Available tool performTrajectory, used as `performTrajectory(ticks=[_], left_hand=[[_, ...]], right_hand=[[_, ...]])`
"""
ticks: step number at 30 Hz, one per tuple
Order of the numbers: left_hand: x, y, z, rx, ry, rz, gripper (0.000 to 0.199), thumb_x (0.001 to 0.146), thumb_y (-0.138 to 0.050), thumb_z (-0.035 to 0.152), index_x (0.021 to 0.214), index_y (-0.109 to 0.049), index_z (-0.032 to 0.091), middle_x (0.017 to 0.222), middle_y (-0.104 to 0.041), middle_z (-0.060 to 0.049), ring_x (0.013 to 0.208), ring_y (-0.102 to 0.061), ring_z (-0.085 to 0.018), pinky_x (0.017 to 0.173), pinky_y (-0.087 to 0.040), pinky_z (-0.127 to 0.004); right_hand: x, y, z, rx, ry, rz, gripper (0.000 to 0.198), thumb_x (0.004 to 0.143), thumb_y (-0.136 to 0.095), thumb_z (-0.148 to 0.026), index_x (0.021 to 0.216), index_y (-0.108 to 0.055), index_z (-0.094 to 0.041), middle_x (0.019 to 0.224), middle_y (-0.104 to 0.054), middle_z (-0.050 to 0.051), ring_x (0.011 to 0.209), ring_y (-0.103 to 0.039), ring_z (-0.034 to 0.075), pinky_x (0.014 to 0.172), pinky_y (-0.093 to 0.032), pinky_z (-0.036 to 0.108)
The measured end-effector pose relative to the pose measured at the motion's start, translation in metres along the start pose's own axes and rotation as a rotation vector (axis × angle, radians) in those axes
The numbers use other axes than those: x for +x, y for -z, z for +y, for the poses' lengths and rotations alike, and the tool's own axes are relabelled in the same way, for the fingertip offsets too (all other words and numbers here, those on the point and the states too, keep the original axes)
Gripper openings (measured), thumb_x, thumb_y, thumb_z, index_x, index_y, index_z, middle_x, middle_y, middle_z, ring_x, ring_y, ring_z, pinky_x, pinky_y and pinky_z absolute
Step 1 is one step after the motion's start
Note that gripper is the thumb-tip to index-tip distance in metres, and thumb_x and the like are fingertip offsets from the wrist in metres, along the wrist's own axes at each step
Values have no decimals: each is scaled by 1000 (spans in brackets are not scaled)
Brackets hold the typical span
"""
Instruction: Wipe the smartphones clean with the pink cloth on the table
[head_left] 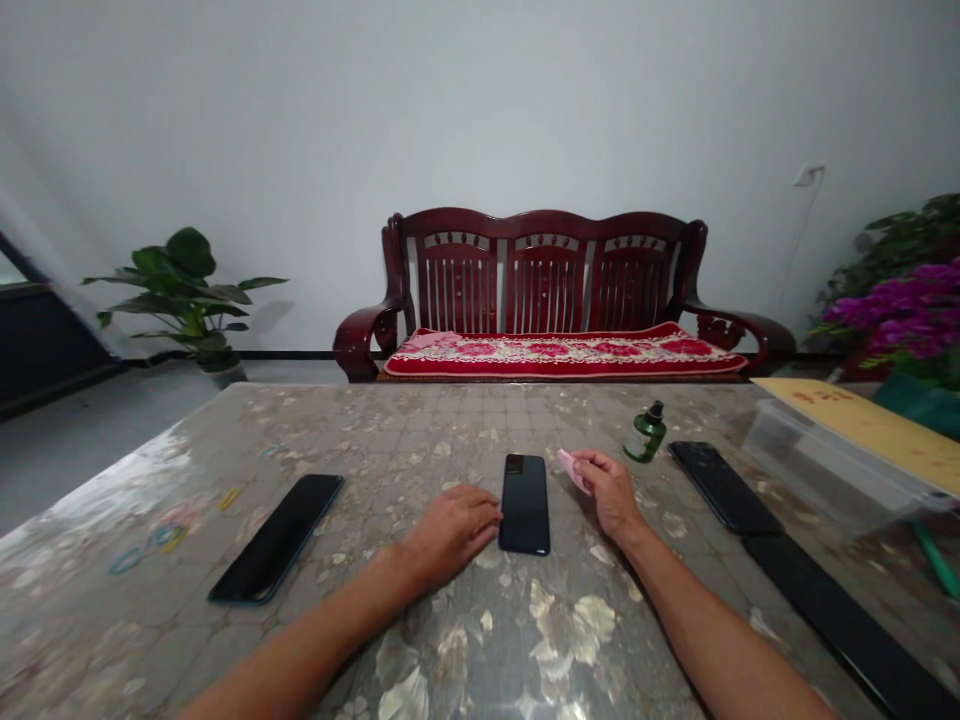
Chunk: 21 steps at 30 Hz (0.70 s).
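Observation:
A dark smartphone (pixel 525 510) lies flat on the patterned table, screen up, in front of me. My left hand (pixel 456 530) rests palm down at its left edge, with loosely stretched fingertips touching or very near the side. To the right of the phone, my right hand (pixel 604 485) pinches a small pink cloth (pixel 574 471) just off the screen. Beyond that hand stands a green bottle (pixel 646 433) with a black pump top. The undersides of the left fingers are hidden.
Another phone (pixel 277 540) lies at left, near several coloured rubber bands (pixel 161 538). Two more dark phones (pixel 724 487) lie end to end at right, beside a clear plastic box (pixel 817 470) topped by a yellow sheet (pixel 874 420). A wooden bench (pixel 547 270) stands behind the table.

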<state>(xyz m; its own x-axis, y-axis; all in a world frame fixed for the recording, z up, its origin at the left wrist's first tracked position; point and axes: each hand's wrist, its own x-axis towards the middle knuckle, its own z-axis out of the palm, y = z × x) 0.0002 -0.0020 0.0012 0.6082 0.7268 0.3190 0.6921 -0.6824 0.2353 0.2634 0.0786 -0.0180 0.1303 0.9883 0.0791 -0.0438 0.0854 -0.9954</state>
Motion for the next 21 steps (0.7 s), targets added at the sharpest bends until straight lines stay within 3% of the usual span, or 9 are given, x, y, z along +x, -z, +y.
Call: performTrajectory(ticks=[3,7,9,14,21], left_hand=[[14,10,-10,-70,25,-69,39,84,-73,39,120,-66,23,128,-66,-10,120,-61,-25,103,-47,-39],[39,12,-18,-88,23,-277,111,52,-90,59,146,-46,20,157,-35,-23,144,-33,-41,115,-30,-56],[52,8,-18,-70,10,-377,131,43,-91,63,153,-33,23,161,-23,-25,147,-21,-46,115,-22,-63],[77,-4,-12,-65,46,-558,142,41,-89,68,157,-20,26,164,-9,-24,148,-6,-51,113,-6,-73],[97,-4,-10,-118,125,-691,144,36,-87,71,157,-20,30,166,0,-20,148,5,-51,110,1,-76]], right_hand=[[-1,-2,-3,46,-43,-16,27,54,-72,-37,71,-74,-16,55,-58,-2,53,-45,12,51,-34,24],[-3,-4,-5,65,-52,-17,27,53,-72,-37,70,-73,-17,55,-57,-2,52,-44,12,51,-33,24],[-4,-4,-5,70,-58,-16,26,53,-71,-37,70,-73,-17,54,-57,-2,52,-43,12,51,-33,24],[-3,-4,-4,89,-65,-35,26,53,-72,-36,70,-73,-16,54,-56,-2,52,-42,11,50,-31,24],[-4,-5,-7,87,-58,-52,25,54,-73,-36,68,-73,-16,56,-58,-2,54,-45,12,53,-34,24]])
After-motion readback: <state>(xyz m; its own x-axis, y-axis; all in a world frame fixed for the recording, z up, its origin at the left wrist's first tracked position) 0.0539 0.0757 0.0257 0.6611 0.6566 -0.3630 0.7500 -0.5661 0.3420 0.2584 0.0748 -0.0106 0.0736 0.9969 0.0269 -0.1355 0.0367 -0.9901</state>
